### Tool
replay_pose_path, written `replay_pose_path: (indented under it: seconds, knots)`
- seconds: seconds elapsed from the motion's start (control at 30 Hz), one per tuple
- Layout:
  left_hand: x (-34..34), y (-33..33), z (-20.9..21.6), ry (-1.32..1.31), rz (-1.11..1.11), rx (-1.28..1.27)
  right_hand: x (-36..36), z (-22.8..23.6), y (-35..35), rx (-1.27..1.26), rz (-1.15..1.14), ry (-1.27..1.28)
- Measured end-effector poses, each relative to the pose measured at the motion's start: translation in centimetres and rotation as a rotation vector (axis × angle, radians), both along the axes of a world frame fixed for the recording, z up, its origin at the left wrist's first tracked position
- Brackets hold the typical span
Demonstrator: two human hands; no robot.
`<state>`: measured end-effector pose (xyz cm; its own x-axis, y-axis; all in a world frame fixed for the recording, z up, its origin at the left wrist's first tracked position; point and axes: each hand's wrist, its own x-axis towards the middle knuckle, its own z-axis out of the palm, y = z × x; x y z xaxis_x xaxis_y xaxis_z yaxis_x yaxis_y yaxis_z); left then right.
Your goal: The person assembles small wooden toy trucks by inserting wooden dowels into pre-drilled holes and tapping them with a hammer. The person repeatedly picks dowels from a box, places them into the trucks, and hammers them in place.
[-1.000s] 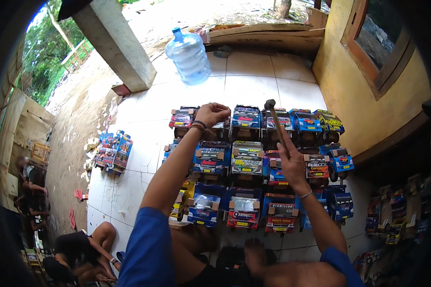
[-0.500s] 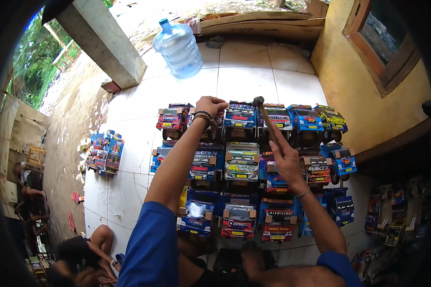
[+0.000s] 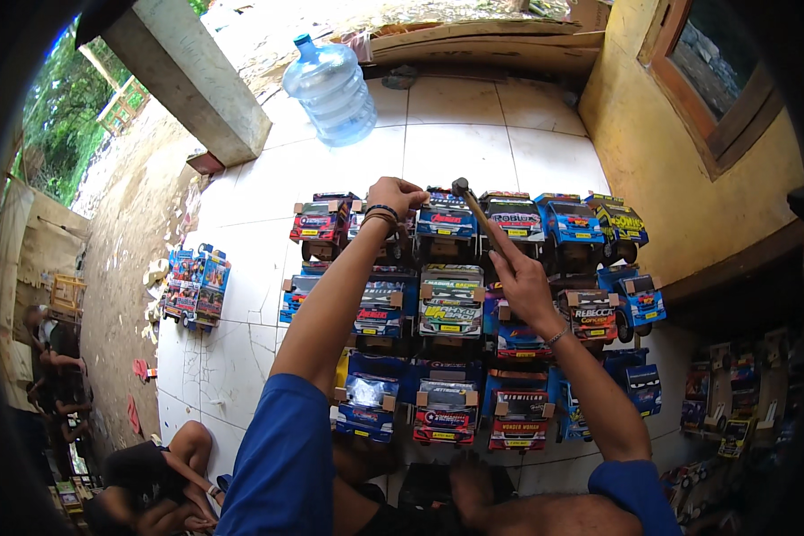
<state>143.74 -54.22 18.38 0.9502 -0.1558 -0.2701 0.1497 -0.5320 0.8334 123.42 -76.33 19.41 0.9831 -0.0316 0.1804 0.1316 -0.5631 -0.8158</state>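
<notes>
My right hand (image 3: 525,288) is wrapped round the wooden handle of a hammer (image 3: 478,213). The hammer's dark head hangs over the top of a blue toy truck (image 3: 447,217) in the far row. At that truck's upper left edge, my left hand (image 3: 395,196) has its thumb and fingertips pressed together. Whatever is pinched there is too small to make out. Partly behind the left hand sits another toy truck, mostly hidden. Under my right wrist stand more toy trucks, among them a red and brown one (image 3: 590,317) and a green and white one (image 3: 452,302).
Toy trucks stand in three rows on the white tiled floor (image 3: 464,152). A large blue water bottle (image 3: 332,94) is beyond them. Another toy truck (image 3: 196,284) stands apart at the left. People sit at lower left. A yellow wall (image 3: 639,152) bounds the right, with more trucks below.
The hammer head has swung left, from the truck's right side to over its top. My right hand has shifted slightly left with it. My left hand has stayed in place.
</notes>
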Motion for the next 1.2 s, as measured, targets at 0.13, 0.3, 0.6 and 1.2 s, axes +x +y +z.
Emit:
replay_pose_path:
  seconds: [0.13, 0.3, 0.6, 1.2]
  knots:
    - [0.3, 0.0, -0.4, -0.047, -0.007, 0.008, 0.7, -0.6, 0.0, -0.065, 0.025, -0.081]
    - [0.5, 0.0, -1.0, -0.034, 0.015, -0.023, 1.7, -0.4, -0.3, -0.323, 0.093, -0.088]
    - [0.8, 0.2, -1.5, -0.072, -0.001, -0.041, 2.6, -0.4, 0.2, -0.598, 0.124, -0.139]
    - [1.0, 0.1, -1.8, -0.114, -0.021, 0.047, 2.6, -1.7, -1.4, -0.786, 0.144, -0.235]
